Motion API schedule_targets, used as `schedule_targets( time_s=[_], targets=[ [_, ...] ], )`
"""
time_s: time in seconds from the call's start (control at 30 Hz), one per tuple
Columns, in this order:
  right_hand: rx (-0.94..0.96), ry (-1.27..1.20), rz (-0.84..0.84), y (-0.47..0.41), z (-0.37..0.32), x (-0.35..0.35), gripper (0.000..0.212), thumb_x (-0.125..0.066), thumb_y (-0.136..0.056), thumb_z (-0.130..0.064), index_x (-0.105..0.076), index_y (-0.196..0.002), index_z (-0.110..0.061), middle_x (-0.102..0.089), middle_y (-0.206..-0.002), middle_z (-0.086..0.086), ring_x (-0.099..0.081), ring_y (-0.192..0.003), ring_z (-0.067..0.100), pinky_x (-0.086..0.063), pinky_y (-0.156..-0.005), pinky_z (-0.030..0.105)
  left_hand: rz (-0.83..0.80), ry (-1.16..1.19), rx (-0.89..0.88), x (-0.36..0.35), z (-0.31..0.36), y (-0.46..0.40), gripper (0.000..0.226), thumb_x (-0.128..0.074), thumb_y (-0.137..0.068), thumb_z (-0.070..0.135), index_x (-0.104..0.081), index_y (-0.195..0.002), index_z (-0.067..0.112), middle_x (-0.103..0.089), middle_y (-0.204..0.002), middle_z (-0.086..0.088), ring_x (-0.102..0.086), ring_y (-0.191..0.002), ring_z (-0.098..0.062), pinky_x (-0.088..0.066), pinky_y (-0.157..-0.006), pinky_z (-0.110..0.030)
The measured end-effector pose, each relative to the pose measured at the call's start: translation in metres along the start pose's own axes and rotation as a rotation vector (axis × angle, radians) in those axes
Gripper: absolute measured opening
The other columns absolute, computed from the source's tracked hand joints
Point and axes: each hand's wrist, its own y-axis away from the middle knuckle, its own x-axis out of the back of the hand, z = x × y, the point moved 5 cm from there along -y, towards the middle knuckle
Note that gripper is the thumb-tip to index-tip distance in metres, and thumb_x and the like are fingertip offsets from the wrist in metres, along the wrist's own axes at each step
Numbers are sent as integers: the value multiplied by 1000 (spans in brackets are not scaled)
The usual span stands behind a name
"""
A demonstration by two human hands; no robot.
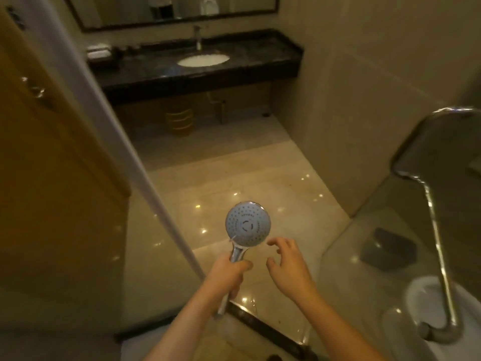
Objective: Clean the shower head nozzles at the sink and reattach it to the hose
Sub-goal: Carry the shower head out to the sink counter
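Low in front of the person, over the glossy floor tiles (pixel 229 183), the left hand (pixel 229 276) has its grip clenched round the chrome handle of the shower head (pixel 247 223). It stands upright, its round nozzle face turned up toward the camera, with no hose on it that I can see. The right hand (pixel 287 267) hangs just beside it, grip released, fingers loosely spread and touching nothing. Well apart, across the room, the dark counter (pixel 270 54) carries a white oval sink (pixel 203 60) with a tap (pixel 198 37) behind it, under a mirror (pixel 182 9). At right a chrome rail (pixel 432 204) runs down a glass panel.
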Motion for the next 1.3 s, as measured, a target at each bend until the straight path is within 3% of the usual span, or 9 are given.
schedule_targets(
  time_s=[0.13,0.4,0.53,0.9,1.3],
  targets=[
    [-69,-32,101,-11,28,42,35,-59,-88,-22,-53,-121,-33,-45,-124,-7,-54,-108,13,-50,-91,34,-20,35,-37,-34,31,-26,23,-65,-94,10,-46,-81,10,-45,-45,0,-39,-34,-17,-34,-40,-27],
    [-162,-150,222,-50,40,83,33,-58,-91,-19,-51,-119,-34,-42,-123,-9,-50,-104,10,-47,-86,28,-90,71,-39,-98,73,-68,21,-63,-93,9,-47,-79,11,-43,-51,-3,-39,-37,-19,-35,-42,-27],
    [-221,-196,293,-82,48,96,32,-59,-91,-21,-51,-119,-35,-43,-127,-8,-50,-102,9,-50,-89,31,-72,91,-29,-116,92,-111,19,-61,-93,8,-45,-84,13,-42,-51,-3,-37,-39,-19,-33,-42,-27],
    [-309,-101,417,-188,50,148,36,-57,-88,-20,-52,-121,-34,-42,-122,-6,-51,-111,16,-45,-85,29,-58,87,-32,-136,156,-240,18,-57,-92,5,-44,-83,14,-39,-51,-2,-34,-39,-17,-31,-41,-27],
    [-231,58,287,-321,34,150,41,-57,-89,-23,-47,-128,-33,-41,-130,-1,-42,-124,19,-44,-90,32,-62,127,-42,-111,225,-333,13,-58,-91,10,-47,-85,14,-41,-53,-2,-37,-40,-17,-33,-43,-26]
  ],
)
